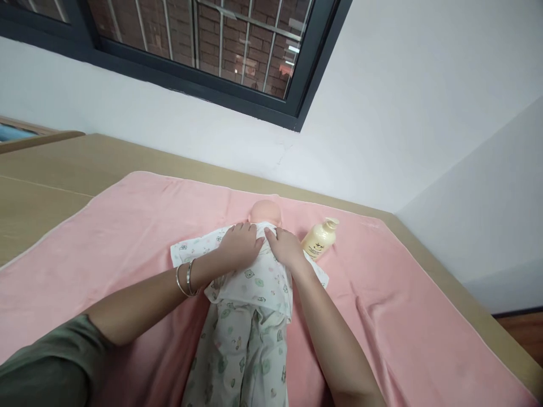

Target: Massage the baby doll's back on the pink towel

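Head view: left hand (pixel 241 244) and right hand (pixel 285 246) lay flat, gripping nothing, on the doll's shirt (pixel 254 277); even, gentle palm pressure suited smoothing.

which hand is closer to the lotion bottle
Right. The right hand rests on the doll's shirt near the collar, just beside the bottle but not touching it. The left hand lies on the shirt's other side, farther away.

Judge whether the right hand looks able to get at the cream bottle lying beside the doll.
Probably yes. The right hand rests on the doll's collar, and the bottle lies just to its right on the pink towel, with nothing between them.
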A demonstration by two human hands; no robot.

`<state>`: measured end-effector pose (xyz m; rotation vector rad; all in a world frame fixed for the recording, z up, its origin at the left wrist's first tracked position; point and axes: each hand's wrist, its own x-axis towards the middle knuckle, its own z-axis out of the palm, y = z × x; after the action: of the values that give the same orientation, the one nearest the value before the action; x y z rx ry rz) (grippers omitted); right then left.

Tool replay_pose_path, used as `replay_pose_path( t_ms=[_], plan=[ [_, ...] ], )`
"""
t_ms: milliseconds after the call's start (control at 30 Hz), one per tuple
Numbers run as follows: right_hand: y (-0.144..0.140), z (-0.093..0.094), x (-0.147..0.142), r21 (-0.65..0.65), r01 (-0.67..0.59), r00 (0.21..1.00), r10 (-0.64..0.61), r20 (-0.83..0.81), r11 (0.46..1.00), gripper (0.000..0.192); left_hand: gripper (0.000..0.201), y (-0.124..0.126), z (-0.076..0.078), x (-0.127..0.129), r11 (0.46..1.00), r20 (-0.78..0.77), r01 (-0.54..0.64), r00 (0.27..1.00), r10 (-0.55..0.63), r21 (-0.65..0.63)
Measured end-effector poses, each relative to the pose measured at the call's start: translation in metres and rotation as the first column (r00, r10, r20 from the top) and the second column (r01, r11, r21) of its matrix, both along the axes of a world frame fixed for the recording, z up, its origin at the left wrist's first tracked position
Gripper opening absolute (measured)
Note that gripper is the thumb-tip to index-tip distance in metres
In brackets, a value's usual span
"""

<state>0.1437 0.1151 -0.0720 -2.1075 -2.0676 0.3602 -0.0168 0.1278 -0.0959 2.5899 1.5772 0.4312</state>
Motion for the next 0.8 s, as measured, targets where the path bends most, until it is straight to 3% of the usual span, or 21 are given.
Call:
replay_pose_path(
  t_ms=[133, 233, 333, 467, 567, 800],
  plan=[
    [-0.021, 0.000, -0.028, 0.114, 0.000, 0.989, -0.017, 0.147, 0.993, 0.050, 0.043, 0.031, -0.001, -0.008, 0.983, 0.118, 0.056, 0.992, -0.035, -0.177],
    [-0.026, 0.001, -0.035, 0.131, -0.030, 0.986, 0.008, 0.165, 0.991, 0.047, 0.046, 0.041, -0.001, -0.012, 0.967, 0.188, 0.083, 0.981, -0.037, -0.241],
    [-0.015, 0.003, -0.020, 0.089, -0.031, 0.996, 0.024, 0.083, 0.996, 0.049, 0.044, 0.031, -0.002, -0.009, 0.983, 0.125, 0.048, 0.992, -0.025, -0.179],
    [0.004, 0.004, 0.006, -0.032, -0.005, 0.997, 0.003, -0.076, 0.999, 0.063, 0.042, 0.002, -0.004, -0.001, 1.000, 0.010, 0.005, 1.000, -0.005, 0.024],
    [0.003, 0.004, 0.007, -0.032, 0.009, 0.998, -0.011, -0.064, 0.999, 0.064, 0.042, -0.006, -0.004, 0.002, 0.997, 0.000, 0.029, 1.000, -0.029, 0.077],
    [-0.029, 0.003, -0.034, 0.152, -0.024, 0.983, -0.004, 0.186, 0.988, 0.045, 0.040, 0.028, 0.000, -0.005, 0.981, 0.152, -0.011, 0.988, 0.041, -0.192]
  ],
)
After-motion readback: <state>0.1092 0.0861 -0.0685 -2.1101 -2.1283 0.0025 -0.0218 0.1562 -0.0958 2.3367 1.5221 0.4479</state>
